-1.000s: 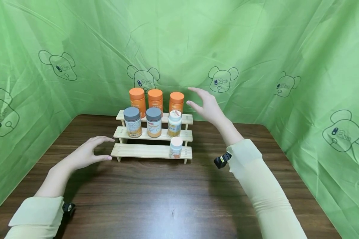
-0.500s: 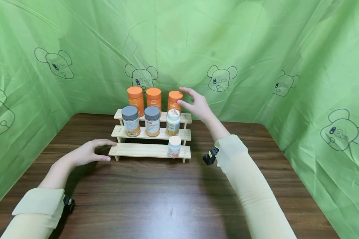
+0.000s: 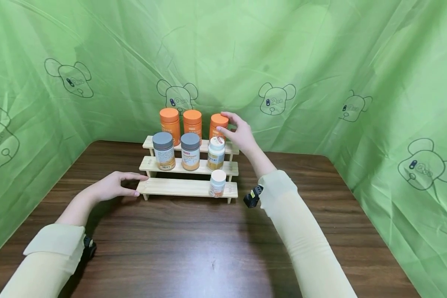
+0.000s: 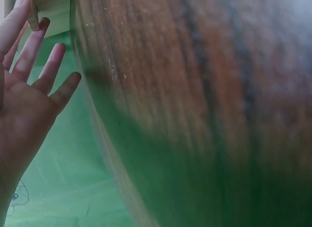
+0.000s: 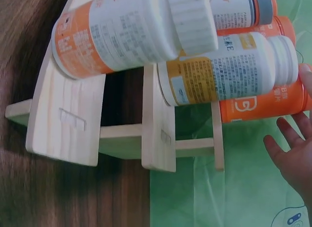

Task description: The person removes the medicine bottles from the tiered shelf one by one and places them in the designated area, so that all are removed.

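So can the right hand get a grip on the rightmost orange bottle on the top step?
Probably yes: the right hand is already at the rightmost orange bottle, fingers by its cap, with nothing between them.

Bottles (image 3: 190,145) on stepped rack (image 3: 186,187)

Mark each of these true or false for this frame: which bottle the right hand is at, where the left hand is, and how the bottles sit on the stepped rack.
1. The right hand is at the rightmost orange bottle on the top step. True.
2. The left hand grips a grey-capped bottle. False: it lies with straight fingers at the left end of the wooden rack, holding nothing.
3. The lowest step carries one white-capped bottle. True.
4. The top step holds four orange bottles. False: three.
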Demonstrator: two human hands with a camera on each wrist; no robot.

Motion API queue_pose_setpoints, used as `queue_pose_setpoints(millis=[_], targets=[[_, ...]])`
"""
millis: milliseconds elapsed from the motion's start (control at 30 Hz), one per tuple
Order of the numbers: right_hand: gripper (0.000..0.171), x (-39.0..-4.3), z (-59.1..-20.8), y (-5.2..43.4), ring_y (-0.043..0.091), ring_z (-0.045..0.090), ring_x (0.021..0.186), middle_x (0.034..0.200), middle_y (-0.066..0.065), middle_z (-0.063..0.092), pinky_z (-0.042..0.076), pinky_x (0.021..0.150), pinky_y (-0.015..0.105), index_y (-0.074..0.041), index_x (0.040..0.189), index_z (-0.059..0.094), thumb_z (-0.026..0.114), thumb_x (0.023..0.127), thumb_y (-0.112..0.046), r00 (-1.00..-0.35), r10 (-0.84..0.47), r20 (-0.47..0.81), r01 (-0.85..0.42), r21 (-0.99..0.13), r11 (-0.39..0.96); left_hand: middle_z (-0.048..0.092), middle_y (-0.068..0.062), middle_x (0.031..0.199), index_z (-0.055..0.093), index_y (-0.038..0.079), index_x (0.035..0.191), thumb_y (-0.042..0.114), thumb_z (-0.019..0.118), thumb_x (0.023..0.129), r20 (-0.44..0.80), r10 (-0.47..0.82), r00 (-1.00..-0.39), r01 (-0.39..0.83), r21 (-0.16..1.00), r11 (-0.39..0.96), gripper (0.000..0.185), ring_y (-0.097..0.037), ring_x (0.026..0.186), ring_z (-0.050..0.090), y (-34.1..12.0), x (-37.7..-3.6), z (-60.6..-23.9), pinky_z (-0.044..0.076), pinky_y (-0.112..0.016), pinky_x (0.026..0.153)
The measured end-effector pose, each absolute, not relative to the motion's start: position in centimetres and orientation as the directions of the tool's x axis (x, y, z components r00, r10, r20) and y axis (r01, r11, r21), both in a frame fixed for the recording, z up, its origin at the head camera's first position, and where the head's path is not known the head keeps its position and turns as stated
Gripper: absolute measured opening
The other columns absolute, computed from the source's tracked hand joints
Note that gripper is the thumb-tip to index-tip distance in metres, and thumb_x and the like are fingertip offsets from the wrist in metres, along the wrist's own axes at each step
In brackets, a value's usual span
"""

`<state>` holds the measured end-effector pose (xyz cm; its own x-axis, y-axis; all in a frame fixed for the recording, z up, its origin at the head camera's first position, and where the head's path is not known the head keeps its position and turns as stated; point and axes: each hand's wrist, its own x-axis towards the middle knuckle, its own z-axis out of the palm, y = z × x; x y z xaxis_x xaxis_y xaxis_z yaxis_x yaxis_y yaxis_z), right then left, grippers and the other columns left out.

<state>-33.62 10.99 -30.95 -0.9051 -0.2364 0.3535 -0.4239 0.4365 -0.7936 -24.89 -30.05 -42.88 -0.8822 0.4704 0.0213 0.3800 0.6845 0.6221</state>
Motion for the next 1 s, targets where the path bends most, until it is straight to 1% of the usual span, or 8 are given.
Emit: queue_pose_setpoints(millis=[133,200,333,567,633,733,900,1000], targets=[[0.053,-33.6,-31.2,10.7,0.011,0.052,0.116,0.126,0.000,0.058,0.045,0.095,0.035,-0.023,0.133,0.051,0.070,0.085,-0.033,-0.912,-0.209,0.352,-0.408,-0.817,0.407,0.059,0.001,0.129,0.061,0.028,0.126,0.038,0.077,0.076,-0.006,0.457,-0.889,0.345,0.647,0.680,0.053,-0.023,0.123,0.047,-30.1,-25.1,-42.9,0.036,-0.039,0.099],[0.052,-33.6,-31.2,10.5,0.011,0.052,0.115,0.125,-0.001,0.058,0.044,0.095,0.033,-0.023,0.133,0.052,0.070,0.085,-0.032,-0.916,-0.196,0.351,-0.401,-0.830,0.388,0.060,0.001,0.128,0.062,0.028,0.126,0.038,0.077,0.076,-0.006,0.455,-0.890,0.342,0.650,0.679,0.053,-0.022,0.122,0.048,-30.1,-25.2,-42.9,0.036,-0.041,0.099],[0.050,-33.4,-31.0,10.3,0.012,0.052,0.114,0.124,0.000,0.059,0.044,0.095,0.032,-0.022,0.132,0.053,0.070,0.085,-0.029,-0.919,-0.179,0.351,-0.393,-0.849,0.353,0.062,0.001,0.125,0.063,0.027,0.124,0.037,0.079,0.074,0.003,0.448,-0.894,0.344,0.645,0.682,0.053,-0.019,0.120,0.050,-30.2,-25.3,-42.9,0.036,-0.042,0.099],[0.051,-33.2,-30.9,10.5,0.014,0.051,0.116,0.126,0.003,0.058,0.043,0.096,0.032,-0.019,0.132,0.054,0.071,0.084,-0.026,-0.928,-0.155,0.339,-0.370,-0.883,0.288,0.064,-0.004,0.122,0.065,0.021,0.123,0.036,0.079,0.073,-0.007,0.441,-0.897,0.335,0.641,0.691,0.054,-0.028,0.119,0.050,-29.7,-25.2,-42.4,0.037,-0.048,0.097],[0.051,-33.3,-30.9,10.7,0.014,0.052,0.115,0.125,0.004,0.058,0.043,0.096,0.032,-0.018,0.131,0.054,0.072,0.084,-0.025,-0.925,-0.144,0.352,-0.379,-0.887,0.265,0.064,-0.005,0.121,0.065,0.021,0.122,0.036,0.079,0.073,-0.007,0.443,-0.897,0.338,0.636,0.694,0.054,-0.029,0.119,0.050,-29.6,-25.2,-42.3,0.037,-0.049,0.098],[0.051,-33.5,-30.9,11.2,0.015,0.053,0.114,0.123,0.004,0.059,0.043,0.095,0.034,-0.018,0.131,0.055,0.073,0.084,-0.025,-0.920,-0.132,0.370,-0.392,-0.885,0.250,0.064,-0.003,0.120,0.066,0.022,0.122,0.036,0.079,0.073,0.000,0.447,-0.894,0.352,0.617,0.704,0.053,-0.028,0.118,0.052,-29.6,-25.2,-42.3,0.038,-0.047,0.097],[0.053,-33.5,-30.5,12.2,0.016,0.052,0.115,0.124,0.005,0.059,0.040,0.099,0.036,-0.018,0.132,0.054,0.073,0.083,-0.026,-0.922,-0.116,0.369,-0.386,-0.892,0.233,0.066,-0.001,0.118,0.066,0.021,0.121,0.035,0.080,0.073,0.013,0.456,-0.890,0.373,0.597,0.711,0.052,-0.026,0.117,0.053,-29.6,-25.3,-42.4,0.040,-0.035,0.095],[0.054,-33.1,-30.1,13.0,0.018,0.051,0.117,0.126,0.008,0.058,0.039,0.100,0.037,-0.016,0.132,0.054,0.073,0.083,-0.023,-0.925,-0.110,0.363,-0.379,-0.898,0.224,0.066,-0.001,0.118,0.066,0.021,0.121,0.033,0.080,0.073,0.015,0.461,-0.887,0.377,0.598,0.707,0.051,-0.025,0.116,0.053,-29.6,-25.3,-42.4,0.040,-0.031,0.094]])
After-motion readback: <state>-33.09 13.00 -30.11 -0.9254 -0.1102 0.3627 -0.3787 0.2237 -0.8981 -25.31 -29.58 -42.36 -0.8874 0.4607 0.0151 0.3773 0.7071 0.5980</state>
